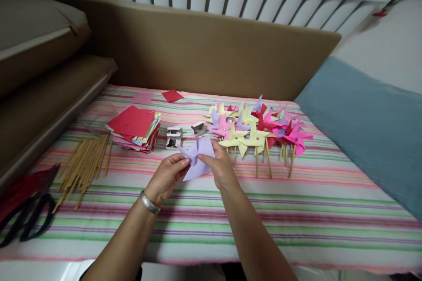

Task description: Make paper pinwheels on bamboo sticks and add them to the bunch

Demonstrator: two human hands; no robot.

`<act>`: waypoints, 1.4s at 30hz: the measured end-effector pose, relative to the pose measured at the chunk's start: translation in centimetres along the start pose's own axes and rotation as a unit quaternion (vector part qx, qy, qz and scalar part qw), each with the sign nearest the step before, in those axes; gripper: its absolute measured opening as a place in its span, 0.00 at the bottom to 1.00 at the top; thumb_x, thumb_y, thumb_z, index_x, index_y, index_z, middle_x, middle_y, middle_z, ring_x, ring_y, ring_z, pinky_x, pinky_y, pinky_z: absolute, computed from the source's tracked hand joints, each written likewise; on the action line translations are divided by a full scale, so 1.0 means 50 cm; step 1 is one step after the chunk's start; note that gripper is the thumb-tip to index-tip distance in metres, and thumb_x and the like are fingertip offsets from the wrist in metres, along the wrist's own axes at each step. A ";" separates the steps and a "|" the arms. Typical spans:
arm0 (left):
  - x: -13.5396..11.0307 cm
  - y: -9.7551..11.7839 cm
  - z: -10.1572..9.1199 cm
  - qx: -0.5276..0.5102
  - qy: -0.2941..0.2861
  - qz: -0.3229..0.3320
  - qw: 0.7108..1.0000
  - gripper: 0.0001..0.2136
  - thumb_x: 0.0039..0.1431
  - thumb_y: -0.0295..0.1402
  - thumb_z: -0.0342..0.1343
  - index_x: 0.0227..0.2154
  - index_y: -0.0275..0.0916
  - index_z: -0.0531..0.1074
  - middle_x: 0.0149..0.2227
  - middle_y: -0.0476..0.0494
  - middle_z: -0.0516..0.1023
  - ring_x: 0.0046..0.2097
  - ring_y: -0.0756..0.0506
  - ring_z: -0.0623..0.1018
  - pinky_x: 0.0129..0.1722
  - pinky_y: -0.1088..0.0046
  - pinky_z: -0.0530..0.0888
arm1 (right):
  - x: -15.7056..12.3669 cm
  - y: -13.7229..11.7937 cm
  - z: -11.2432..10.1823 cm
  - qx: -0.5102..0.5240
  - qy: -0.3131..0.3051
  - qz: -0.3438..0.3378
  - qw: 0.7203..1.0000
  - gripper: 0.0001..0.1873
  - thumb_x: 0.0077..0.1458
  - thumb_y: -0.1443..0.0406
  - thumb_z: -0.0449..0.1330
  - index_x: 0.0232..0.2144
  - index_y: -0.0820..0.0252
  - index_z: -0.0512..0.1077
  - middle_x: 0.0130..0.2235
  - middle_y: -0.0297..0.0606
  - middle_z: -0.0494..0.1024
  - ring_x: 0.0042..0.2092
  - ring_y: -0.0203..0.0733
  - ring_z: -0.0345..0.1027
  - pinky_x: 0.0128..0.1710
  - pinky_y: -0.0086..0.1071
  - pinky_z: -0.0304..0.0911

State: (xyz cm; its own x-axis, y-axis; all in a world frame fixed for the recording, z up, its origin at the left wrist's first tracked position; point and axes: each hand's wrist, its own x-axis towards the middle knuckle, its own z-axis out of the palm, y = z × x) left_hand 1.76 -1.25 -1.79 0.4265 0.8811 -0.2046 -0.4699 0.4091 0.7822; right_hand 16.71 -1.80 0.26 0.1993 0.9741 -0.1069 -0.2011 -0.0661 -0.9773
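A lilac paper pinwheel head [198,154] with folded corners is held over the striped cloth between both my hands. My left hand [168,175], with a silver bracelet on the wrist, pinches its left edge. My right hand [221,167] grips its right side, fingers closed on the paper. Just to the right lies a heap of finished pinwheels [260,134] in yellow, pink, red and lilac on wooden sticks.
A stack of coloured paper squares [135,131] lies left of centre, loose wooden sticks [86,164] beside it, black-handled scissors [29,217] at the far left. Small white boxes [173,137] sit behind my hands. Two loose paper squares [172,95] lie further back. A blue cushion [372,127] borders the right.
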 end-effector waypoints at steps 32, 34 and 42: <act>-0.006 0.024 0.010 0.069 0.064 -0.004 0.996 0.08 0.39 0.33 0.68 0.21 0.35 0.76 0.18 0.51 0.72 0.21 0.55 0.67 0.22 0.79 0.60 | -0.009 -0.005 0.004 0.027 -0.067 0.012 0.997 0.21 0.39 0.68 0.64 0.40 0.56 0.71 0.34 0.32 0.76 0.35 0.40 0.67 0.35 0.30 0.60; -0.006 0.023 0.012 0.060 0.071 -0.008 0.996 0.09 0.38 0.33 0.68 0.22 0.35 0.76 0.19 0.50 0.74 0.21 0.55 0.68 0.23 0.79 0.61 | -0.009 -0.006 0.007 0.025 -0.065 0.018 0.997 0.21 0.38 0.68 0.65 0.39 0.56 0.71 0.34 0.32 0.76 0.35 0.40 0.67 0.35 0.31 0.61; -0.005 0.013 0.019 0.038 0.092 0.002 0.995 0.11 0.37 0.31 0.69 0.26 0.35 0.78 0.25 0.46 0.80 0.26 0.50 0.75 0.29 0.74 0.69 | -0.007 -0.002 0.016 0.042 -0.049 0.030 0.997 0.23 0.35 0.68 0.66 0.39 0.56 0.72 0.33 0.31 0.76 0.34 0.39 0.67 0.35 0.31 0.61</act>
State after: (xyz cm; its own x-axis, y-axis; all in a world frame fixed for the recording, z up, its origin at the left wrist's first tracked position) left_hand 2.09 -1.44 -0.67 0.2724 0.9140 -0.3006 -0.4092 0.3928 0.8236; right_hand 15.90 -1.98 0.53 0.0900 0.9858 -0.1417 -0.2904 -0.1101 -0.9505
